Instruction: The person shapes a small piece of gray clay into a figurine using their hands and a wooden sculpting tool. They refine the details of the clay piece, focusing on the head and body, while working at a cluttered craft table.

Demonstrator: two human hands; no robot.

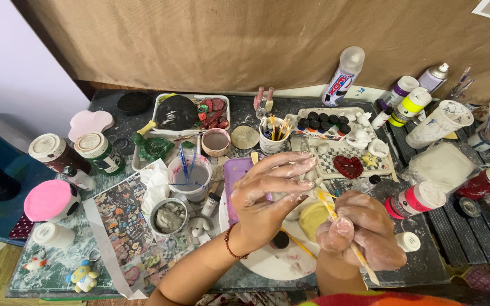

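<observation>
My left hand (270,192), smeared with pale clay, hovers with fingers spread above a white round plate (267,260); it holds nothing. A red bead bracelet circles its wrist. My right hand (361,232), also clay-coated, is closed around a thin yellow-handled tool (329,207) that points up-left. Between the hands, on the plate, lies a pale yellow clay piece (312,218). A purple rectangular tray (235,173) sits partly under my left hand.
A cup of murky water with blue brushes (189,177), a bowl of grey clay (169,216), paint jars (100,152), a pink-capped bottle (421,199), a paint-pot set (324,122), a checkered tile with a red heart (348,165) and a spray can (341,79) crowd the table.
</observation>
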